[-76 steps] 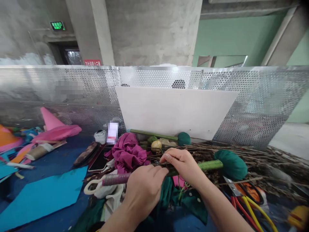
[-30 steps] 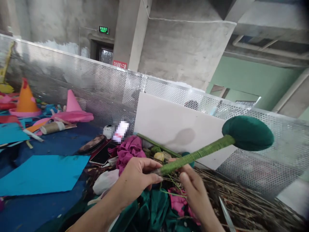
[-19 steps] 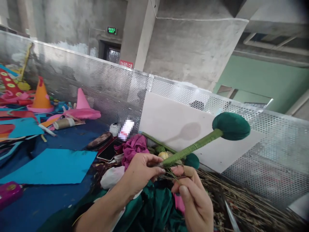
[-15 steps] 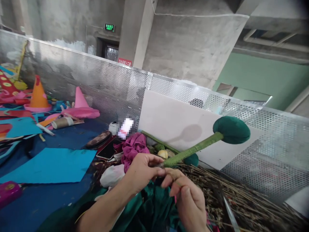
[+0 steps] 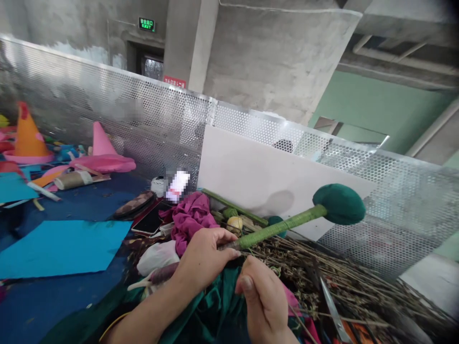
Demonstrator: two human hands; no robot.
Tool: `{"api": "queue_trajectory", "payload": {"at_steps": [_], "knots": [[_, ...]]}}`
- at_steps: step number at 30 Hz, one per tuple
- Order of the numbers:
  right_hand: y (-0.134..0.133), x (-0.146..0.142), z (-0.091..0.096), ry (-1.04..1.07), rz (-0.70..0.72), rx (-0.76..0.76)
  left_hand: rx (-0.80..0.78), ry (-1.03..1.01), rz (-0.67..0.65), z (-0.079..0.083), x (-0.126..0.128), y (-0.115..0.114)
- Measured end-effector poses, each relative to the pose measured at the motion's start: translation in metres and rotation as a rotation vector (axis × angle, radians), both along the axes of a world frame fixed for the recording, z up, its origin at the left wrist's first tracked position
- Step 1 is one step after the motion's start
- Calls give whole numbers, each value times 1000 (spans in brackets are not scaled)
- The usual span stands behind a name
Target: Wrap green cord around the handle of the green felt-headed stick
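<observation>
The left hand [image 5: 206,255] grips the low end of the stick [image 5: 283,228], which slants up over the twigs [image 5: 344,277] before the board [image 5: 265,167], while the right hand [image 5: 263,298] is curled closed just below.

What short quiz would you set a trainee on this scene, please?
1. True or false: the stick's green head rests on the table.
2. What lies piled just right of the right hand?
3. Which grips the stick? A. left hand B. right hand C. both

Key: 1 false, it is up in the air before the white board. 2 dry twigs. 3 A.
</observation>
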State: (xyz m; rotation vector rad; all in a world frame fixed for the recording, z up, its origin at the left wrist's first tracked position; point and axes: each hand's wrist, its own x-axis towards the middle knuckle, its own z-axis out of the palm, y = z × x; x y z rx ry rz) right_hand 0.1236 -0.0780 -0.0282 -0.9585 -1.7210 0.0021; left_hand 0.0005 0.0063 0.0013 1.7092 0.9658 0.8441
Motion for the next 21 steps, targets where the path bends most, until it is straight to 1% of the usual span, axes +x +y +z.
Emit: {"api": "queue_trajectory", "payload": {"at_steps": [2,4,6,9,13,15,21], "knots": [[2,6,8,11,101,-48,84,71,9,-1,-1,0],[4,14,14,24,136,-87,171,155,11,-1,-2,-2],[6,22,19,25,91,-109,242,267,9,-1,-2,-6],[9,32,21,27,15,-121,321,394,-2,-1,0,-12],[14,36,21,58,0,-148,425,511,-52,-3,5,-20],[17,37,21,90,-15,-179,473,574,-55,-4,7,-21],[27,43,17,201,-134,-280,685,702,-75,-11,9,-20]]}}
